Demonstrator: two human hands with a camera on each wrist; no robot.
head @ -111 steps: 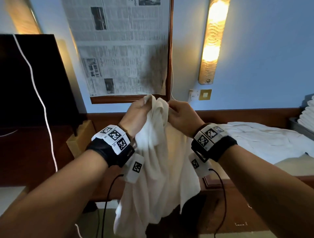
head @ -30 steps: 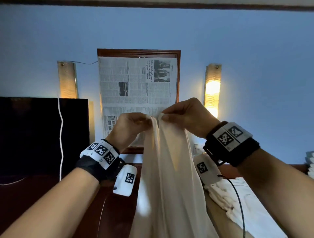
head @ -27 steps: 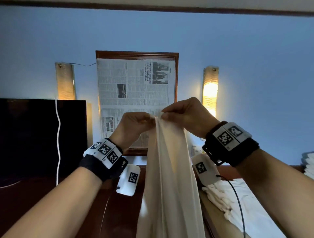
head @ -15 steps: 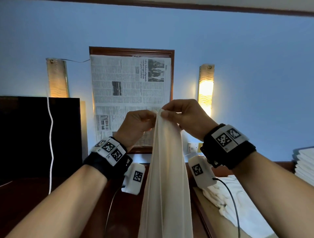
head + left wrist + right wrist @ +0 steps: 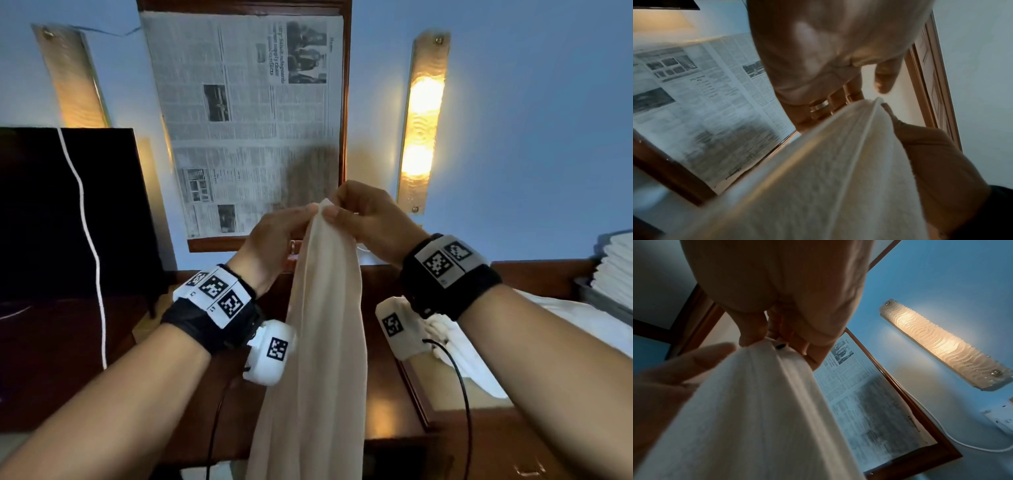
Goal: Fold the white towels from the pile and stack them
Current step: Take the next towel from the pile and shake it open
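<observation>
Your left hand (image 5: 274,240) and right hand (image 5: 366,219) both pinch the top of one white towel (image 5: 322,342), thumbs and fingertips clamped on it where the corners meet. A second ago those two pinches sat slightly apart; now they touch, so the towel hangs as a single narrow doubled strip from the centre of the head view down toward six o'clock. That suggests the first lengthwise fold is made and the cross fold comes next (likely on the surface below). Counting: one towel in hand, one loose pile (image 5: 565,329) at about four o'clock, one stack of folded towels (image 5: 616,270) at three o'clock, its number too cropped to tell, and two wall lamps.
</observation>
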